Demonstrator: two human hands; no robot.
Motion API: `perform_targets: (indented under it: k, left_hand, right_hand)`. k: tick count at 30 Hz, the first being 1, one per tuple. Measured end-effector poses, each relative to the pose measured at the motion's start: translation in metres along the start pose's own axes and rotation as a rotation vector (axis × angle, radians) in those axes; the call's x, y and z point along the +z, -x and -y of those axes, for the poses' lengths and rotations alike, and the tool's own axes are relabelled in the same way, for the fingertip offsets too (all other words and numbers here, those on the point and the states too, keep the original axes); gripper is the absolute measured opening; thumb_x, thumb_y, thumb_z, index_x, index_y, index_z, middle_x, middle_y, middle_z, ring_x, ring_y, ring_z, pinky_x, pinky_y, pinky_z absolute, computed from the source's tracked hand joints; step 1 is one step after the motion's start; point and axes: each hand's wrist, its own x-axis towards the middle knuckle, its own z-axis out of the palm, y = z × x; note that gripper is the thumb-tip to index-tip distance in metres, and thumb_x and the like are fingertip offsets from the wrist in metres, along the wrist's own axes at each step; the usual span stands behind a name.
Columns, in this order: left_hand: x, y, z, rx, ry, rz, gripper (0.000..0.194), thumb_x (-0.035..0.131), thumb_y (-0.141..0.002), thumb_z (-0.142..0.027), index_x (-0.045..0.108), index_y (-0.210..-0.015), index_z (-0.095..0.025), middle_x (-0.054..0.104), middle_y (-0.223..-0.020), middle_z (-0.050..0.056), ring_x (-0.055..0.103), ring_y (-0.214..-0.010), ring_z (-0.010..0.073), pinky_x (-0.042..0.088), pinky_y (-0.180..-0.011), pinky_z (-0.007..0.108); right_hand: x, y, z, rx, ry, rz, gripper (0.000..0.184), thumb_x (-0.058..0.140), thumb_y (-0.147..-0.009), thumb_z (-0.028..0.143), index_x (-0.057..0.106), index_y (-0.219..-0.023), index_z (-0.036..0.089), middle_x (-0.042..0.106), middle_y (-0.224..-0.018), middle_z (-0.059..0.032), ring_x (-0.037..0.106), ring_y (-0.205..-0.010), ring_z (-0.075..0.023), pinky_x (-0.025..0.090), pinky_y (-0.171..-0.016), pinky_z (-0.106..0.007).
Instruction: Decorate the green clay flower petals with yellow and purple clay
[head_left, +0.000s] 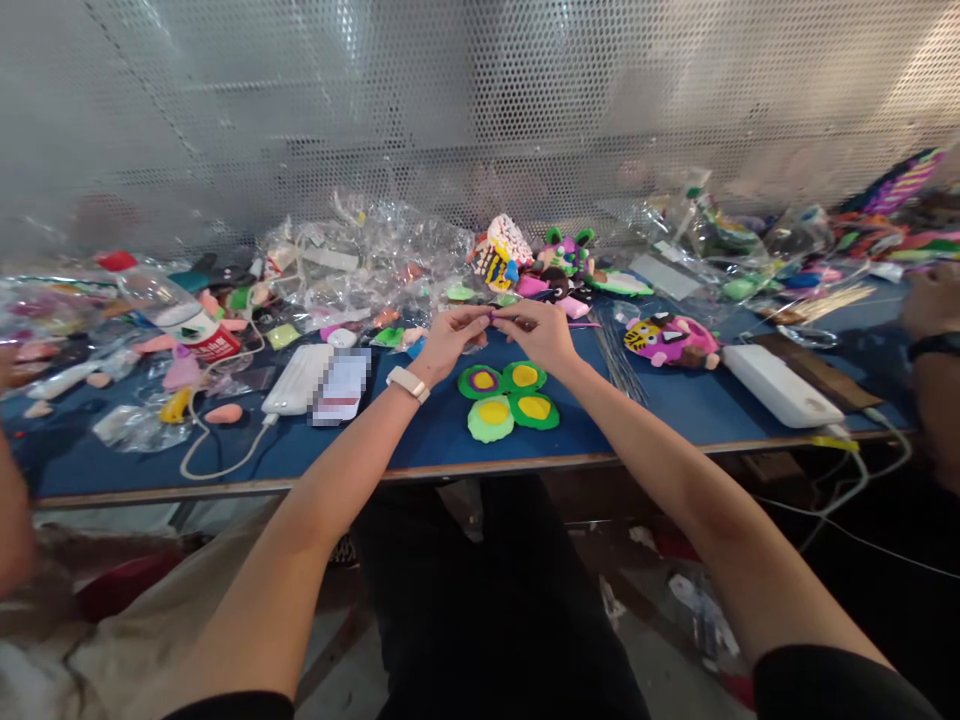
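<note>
My left hand and my right hand meet over the blue table, fingertips pinched together. Between them shows a small bit of purple modelling clay, mostly hidden by the fingers. Just below lies a flat four-lobed clay piece in greens, each lobe with a yellow centre: a pale green lobe, two darker green lobes on the right, and one at upper left with a purple ring around its yellow. Behind my hands sit colourful clay figures.
At left are a phone, a white power bank with a cable and a red-capped bottle. At right, thin wires, a pink clay figure and another power bank. Plastic bags line the back; people sit on both sides.
</note>
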Motion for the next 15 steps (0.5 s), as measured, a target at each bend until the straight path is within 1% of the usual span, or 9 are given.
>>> perform_targets:
  k: [2,4,6,8,12,15]
  left_hand:
    - [0.0004,0.0000,0.0002,0.006,0.004,0.002,0.045,0.099,-0.081,-0.053,0.087,-0.105,-0.018,0.074,-0.072,0.002,0.067,-0.062,0.0113,0.052,-0.061,0.024]
    - [0.0004,-0.0003,0.0010,0.016,0.001,0.006,0.047,0.096,-0.082,-0.058,0.087,-0.104,-0.017,0.074,-0.072,0.003,0.067,-0.062,0.0111,0.052,-0.060,0.024]
    - [0.0004,-0.0009,0.0020,0.029,-0.006,0.018,0.050,0.098,-0.079,-0.060,0.087,-0.102,-0.017,0.072,-0.068,0.002,0.065,-0.061,0.0109,0.049,-0.058,0.023]
    - [0.0003,-0.0015,0.0024,0.042,-0.012,0.025,0.053,0.103,-0.072,-0.059,0.086,-0.101,-0.018,0.072,-0.067,0.001,0.064,-0.060,0.0104,0.048,-0.056,0.022]
    - [-0.0004,-0.0010,0.0010,0.030,-0.046,0.014,0.060,0.106,-0.068,-0.056,0.084,-0.110,-0.020,0.080,-0.085,0.003,0.064,-0.061,0.0089,0.049,-0.056,0.022]
    - [-0.0010,0.0010,-0.0008,0.018,-0.099,0.006,0.063,0.105,-0.069,-0.056,0.081,-0.114,-0.020,0.082,-0.091,0.005,0.064,-0.062,0.0088,0.049,-0.056,0.022]
  right_hand:
    - [0.0009,0.0001,-0.0018,0.028,-0.068,-0.026,0.035,0.079,-0.099,0.057,0.089,-0.105,0.025,0.085,-0.106,-0.0084,0.073,-0.064,-0.0180,0.063,-0.064,-0.036]
    - [0.0012,0.0006,-0.0019,0.041,-0.097,-0.044,0.032,0.080,-0.097,0.055,0.089,-0.105,0.025,0.084,-0.109,-0.0089,0.072,-0.065,-0.0167,0.064,-0.064,-0.035]
    - [0.0009,0.0014,-0.0009,0.044,-0.093,-0.046,0.029,0.082,-0.097,0.051,0.089,-0.105,0.025,0.084,-0.109,-0.0088,0.071,-0.066,-0.0159,0.063,-0.064,-0.035]
    - [-0.0001,0.0021,0.0006,0.038,-0.080,-0.035,0.026,0.083,-0.096,0.048,0.089,-0.107,0.025,0.083,-0.107,-0.0081,0.071,-0.067,-0.0159,0.063,-0.065,-0.034]
    - [-0.0046,0.0026,0.0030,0.011,-0.007,0.017,0.026,0.077,-0.101,0.044,0.089,-0.117,0.028,0.083,-0.106,-0.0072,0.070,-0.069,-0.0175,0.062,-0.070,-0.037]
    - [-0.0084,0.0015,0.0027,-0.056,0.098,0.078,0.024,0.072,-0.105,0.043,0.090,-0.115,0.030,0.083,-0.111,-0.0077,0.071,-0.079,-0.0207,0.063,-0.080,-0.040]
